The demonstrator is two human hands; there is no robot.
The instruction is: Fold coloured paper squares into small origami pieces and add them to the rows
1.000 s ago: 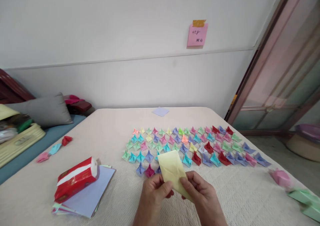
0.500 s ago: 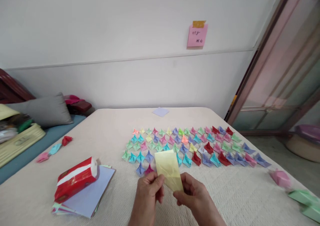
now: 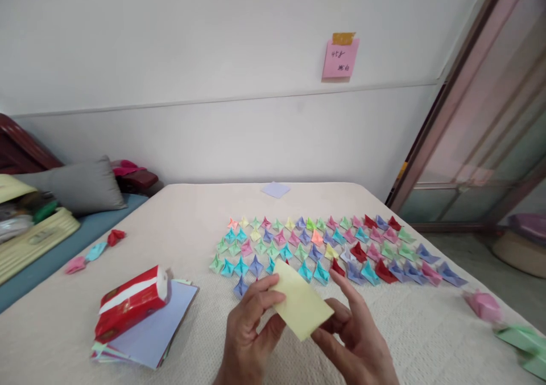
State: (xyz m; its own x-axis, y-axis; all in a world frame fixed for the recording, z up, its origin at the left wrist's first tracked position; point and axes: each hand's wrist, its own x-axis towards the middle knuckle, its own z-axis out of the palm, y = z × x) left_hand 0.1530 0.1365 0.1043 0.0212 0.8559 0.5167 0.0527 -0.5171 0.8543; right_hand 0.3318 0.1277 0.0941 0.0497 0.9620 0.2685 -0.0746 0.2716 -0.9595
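Holding a folded yellow paper (image 3: 301,306) above the bed (image 3: 187,226), my left hand (image 3: 249,331) pinches its near edge; my right hand (image 3: 358,339) cups beneath, fingers spread. I judge it early: flat, creased, unshaped. Rows of small pointed paper figures (image 3: 328,248) lie finished on the nubbly cover.

A cream textured bed cover (image 3: 200,220) bears rows of small folded paper shapes (image 3: 324,245), a paper stack (image 3: 149,339) and a red packet (image 3: 130,301).
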